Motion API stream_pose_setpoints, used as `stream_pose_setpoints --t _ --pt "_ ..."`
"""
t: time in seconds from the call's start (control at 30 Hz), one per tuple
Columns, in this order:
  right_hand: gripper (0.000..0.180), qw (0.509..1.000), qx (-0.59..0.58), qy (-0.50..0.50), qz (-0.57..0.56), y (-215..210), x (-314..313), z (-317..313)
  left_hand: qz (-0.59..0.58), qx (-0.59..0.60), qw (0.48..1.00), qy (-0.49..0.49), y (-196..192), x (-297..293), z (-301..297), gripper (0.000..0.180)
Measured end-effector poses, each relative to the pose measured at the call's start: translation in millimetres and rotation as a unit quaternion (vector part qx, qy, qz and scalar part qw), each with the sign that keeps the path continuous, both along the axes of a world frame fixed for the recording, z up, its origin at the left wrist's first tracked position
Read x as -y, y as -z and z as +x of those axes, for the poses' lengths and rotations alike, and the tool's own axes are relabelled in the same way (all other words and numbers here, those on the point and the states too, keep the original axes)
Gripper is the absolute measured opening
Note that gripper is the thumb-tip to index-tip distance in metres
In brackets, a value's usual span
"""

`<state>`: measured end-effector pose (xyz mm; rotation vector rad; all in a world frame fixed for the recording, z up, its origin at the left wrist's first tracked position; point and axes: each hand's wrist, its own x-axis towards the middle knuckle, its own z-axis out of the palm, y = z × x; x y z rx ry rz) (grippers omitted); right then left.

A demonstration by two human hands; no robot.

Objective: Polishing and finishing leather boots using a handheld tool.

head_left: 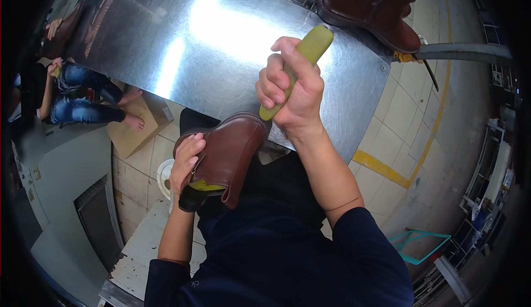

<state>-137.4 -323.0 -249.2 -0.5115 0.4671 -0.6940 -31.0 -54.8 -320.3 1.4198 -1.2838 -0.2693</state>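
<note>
A brown leather ankle boot (237, 140) rests tilted over my lap, its toe toward the edge of the metal table. Its pull tab and yellow lining face me. My left hand (188, 160) grips the boot's side near the buckle strap, with part of the fingers out of sight. Closed around an olive-green oblong bar with rounded ends (316, 44), my right hand (293, 83) is raised over the table. The bar's lower end comes close to the boot's toe; whether they touch, I cannot tell.
More brown boots (368, 8) stand at the table's far right corner. The shiny metal table (221, 47) spans the space ahead. At the left, a co-worker (83, 91) sits with bare feet on a cardboard box (141, 122). A turquoise frame (420, 246) stands lower right.
</note>
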Motion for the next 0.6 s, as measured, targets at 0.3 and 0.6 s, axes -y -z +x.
stream_pose_setpoints --t 0.3,0.6 --pt "0.017 0.999 0.018 -0.022 0.041 14.5 -5.2 3.2 0.0 0.034 0.999 -0.017 -1.0 6.5 -0.5 0.035" --pt "0.021 0.999 -0.014 -0.046 0.02 2.2 -1.2 3.7 0.122 -0.108 0.979 -0.121 -18.2 19.0 -11.1 0.064"
